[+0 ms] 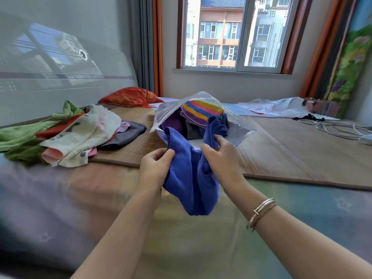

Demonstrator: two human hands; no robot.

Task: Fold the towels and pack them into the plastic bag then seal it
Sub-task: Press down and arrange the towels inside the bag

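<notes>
A blue towel (191, 174) hangs crumpled between my two hands above the bed. My left hand (155, 168) grips its left edge and my right hand (219, 156) grips its right side. Just behind it the clear plastic bag (171, 109) lies open on the bamboo mat, with a striped towel (201, 111) and darker folded towels inside. The blue towel's upper end reaches to the bag's mouth. A pile of unfolded towels (80, 135), green, white, pink and grey, lies at the left on the mat.
A bamboo mat (291, 150) covers the bed's far half, over a pastel sheet (60, 198). An orange pillow (128, 97) lies by the headboard. Another plastic bag (277, 107) and cables (338, 127) lie at the right. A window is behind.
</notes>
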